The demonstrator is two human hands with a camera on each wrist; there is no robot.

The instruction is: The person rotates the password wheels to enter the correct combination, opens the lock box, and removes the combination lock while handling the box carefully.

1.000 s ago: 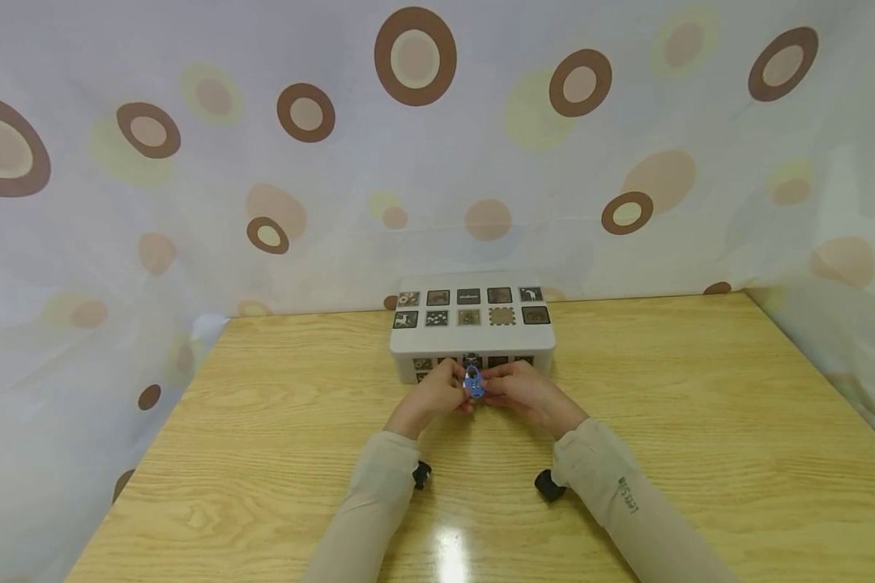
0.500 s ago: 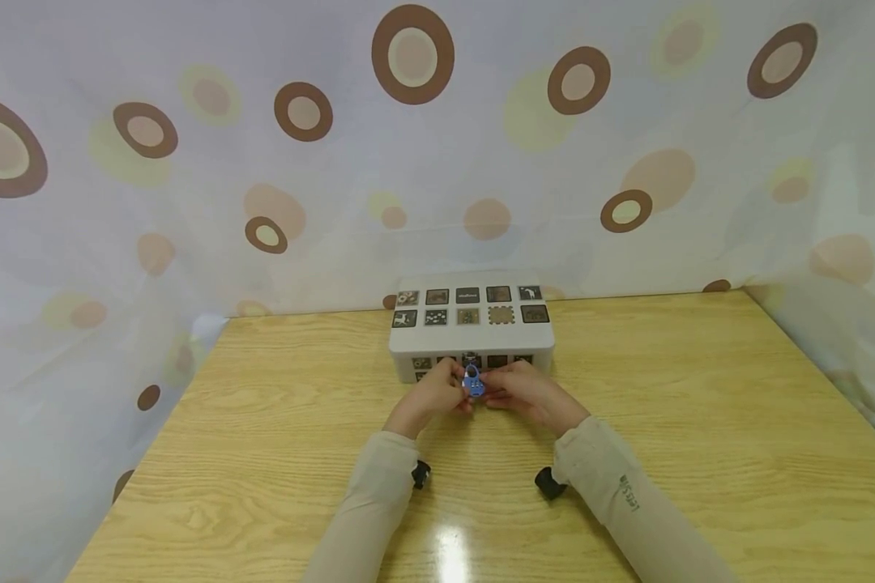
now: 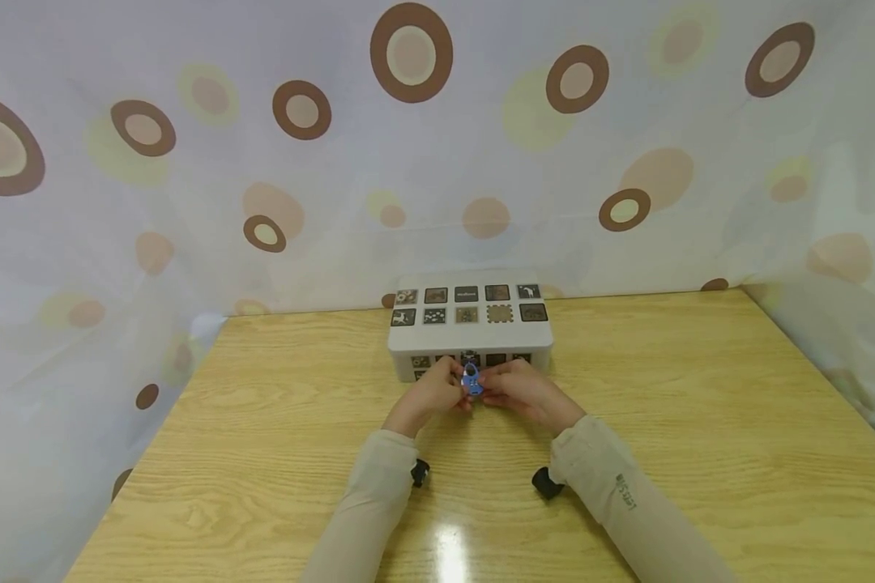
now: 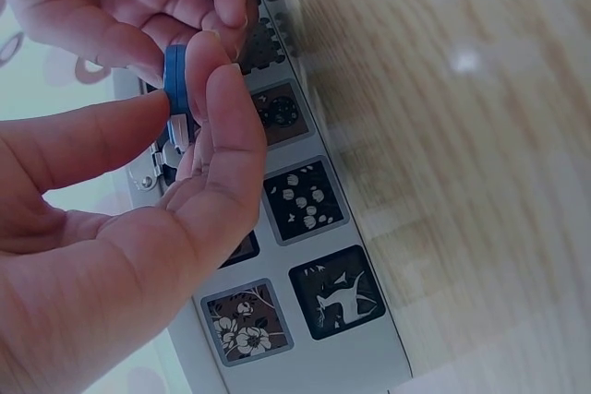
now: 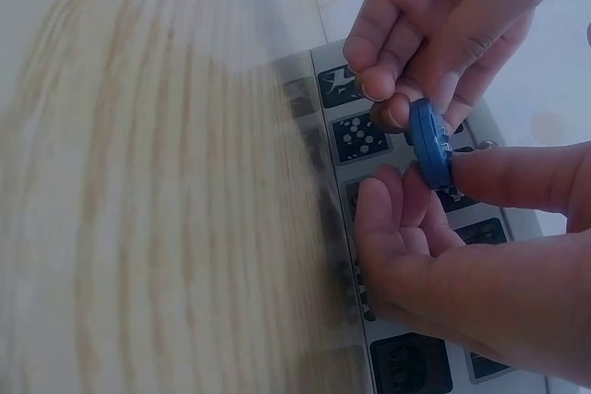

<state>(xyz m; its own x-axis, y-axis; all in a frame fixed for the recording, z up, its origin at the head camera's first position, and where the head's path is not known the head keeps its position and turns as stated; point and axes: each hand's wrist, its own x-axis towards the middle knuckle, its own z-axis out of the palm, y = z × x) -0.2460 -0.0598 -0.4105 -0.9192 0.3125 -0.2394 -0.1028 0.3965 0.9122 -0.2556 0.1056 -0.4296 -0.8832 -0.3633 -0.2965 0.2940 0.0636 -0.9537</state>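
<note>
In front of the box point(image 3: 470, 336), steady the padlock point(image 3: 473, 386) with left hand point(image 3: 435, 389) pinched on it; press only lightly with right hand point(image 3: 527, 387), likewise pinched

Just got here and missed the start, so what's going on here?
A person's left hand and right hand both grip a blue padlock at the front of a white box, which sits closed on the table. The padlock is close to the box's metal latch; whether it's hooked through, I can't tell.
</note>
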